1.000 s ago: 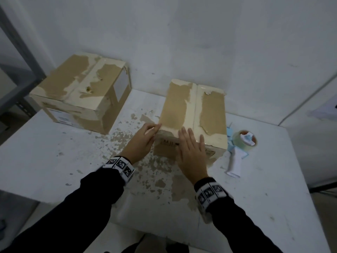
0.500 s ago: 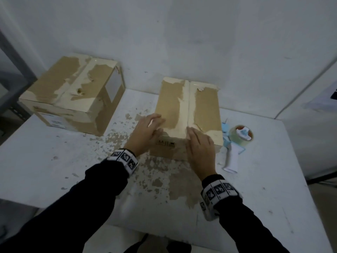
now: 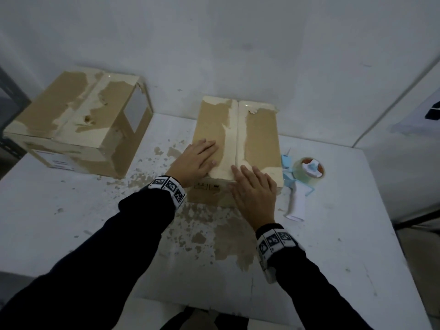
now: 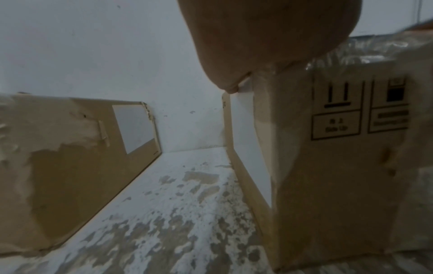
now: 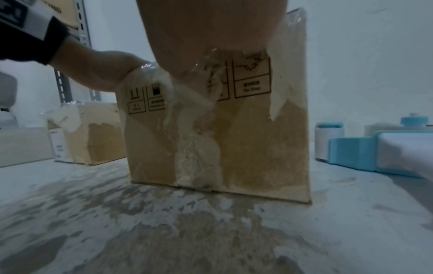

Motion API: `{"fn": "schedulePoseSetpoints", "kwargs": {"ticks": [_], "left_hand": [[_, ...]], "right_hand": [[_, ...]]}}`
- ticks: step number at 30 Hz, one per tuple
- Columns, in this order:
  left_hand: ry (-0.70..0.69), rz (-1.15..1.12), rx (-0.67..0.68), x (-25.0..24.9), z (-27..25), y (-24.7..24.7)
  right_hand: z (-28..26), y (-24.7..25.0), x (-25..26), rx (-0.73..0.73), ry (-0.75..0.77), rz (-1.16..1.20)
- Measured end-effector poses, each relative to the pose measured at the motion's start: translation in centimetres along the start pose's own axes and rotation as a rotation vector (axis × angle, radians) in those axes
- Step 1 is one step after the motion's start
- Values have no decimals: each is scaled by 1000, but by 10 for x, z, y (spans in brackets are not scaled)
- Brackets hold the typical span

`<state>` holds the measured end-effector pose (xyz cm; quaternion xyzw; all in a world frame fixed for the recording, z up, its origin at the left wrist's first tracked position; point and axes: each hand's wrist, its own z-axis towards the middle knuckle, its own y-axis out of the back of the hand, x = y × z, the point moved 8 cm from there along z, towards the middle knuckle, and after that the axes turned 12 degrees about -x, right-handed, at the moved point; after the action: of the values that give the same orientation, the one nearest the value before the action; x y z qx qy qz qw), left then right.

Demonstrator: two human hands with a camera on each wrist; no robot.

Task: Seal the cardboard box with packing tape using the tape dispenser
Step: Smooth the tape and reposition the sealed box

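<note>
Cardboard, brown and patched with pale torn strips, makes up the box (image 3: pixel 238 139) standing near the middle of a white table (image 3: pixel 71 222), close to the wall. Both of the person's hands lie palm down on the near end of its closed top flaps. The left hand (image 3: pixel 196 160) rests flat on the left flap with fingers straight and slightly spread, pointing toward the centre seam. The right hand (image 3: pixel 253 191) lies over the near edge of the right flap, fingers straight and together, its heel hanging past the box's front face. Neither hand grips anything. Black sleeves cover both arms, and each wrist wears a band (image 3: pixel 169 186) printed with black and white squares. Just right of the box, apart from the right hand, a tape dispenser (image 3: pixel 302 184) lies on the table, with a white handle, blue frame and a roll of clear tape. A second, larger cardboard box (image 3: pixel 78 125) sits well to the left against the wall. Brown worn patches (image 3: pixel 228 236) mark the table surface in front of the box.
</note>
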<state>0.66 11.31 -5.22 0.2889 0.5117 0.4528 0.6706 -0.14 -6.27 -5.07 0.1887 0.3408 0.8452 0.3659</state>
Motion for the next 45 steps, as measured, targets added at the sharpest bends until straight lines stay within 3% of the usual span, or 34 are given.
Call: {"fn": "schedulePoseSetpoints", "kwargs": {"ticks": [14,18,20,24,27,30,34,42,45], "left_hand": [[29,-49,-53,1,-1,1],[161,-202,-101,6,-6,7],[268,-309,-204,10,-12,13],[600,-545,-349,26,-27,10],[807,-656,-317,37,-32,-5],[789,-618,-306,38,-31,-4],[750,-607,-287,38,-29,-4],[837,-776,-303,35,-28,-7],[808,-713,-276,34,-28,-5]], "right_hand": [[0,5,-19,36,-42,291],[3,14,-17,34,-61,321],[-1,20,-28,13,-159,289],[-14,14,-65,68,-572,417],[-17,11,-66,51,-589,455],[-22,7,-72,21,-710,576],[-35,8,-84,-24,-1040,810],[-36,5,-88,78,-1138,1120],[-36,5,-90,73,-1132,1160]]}}
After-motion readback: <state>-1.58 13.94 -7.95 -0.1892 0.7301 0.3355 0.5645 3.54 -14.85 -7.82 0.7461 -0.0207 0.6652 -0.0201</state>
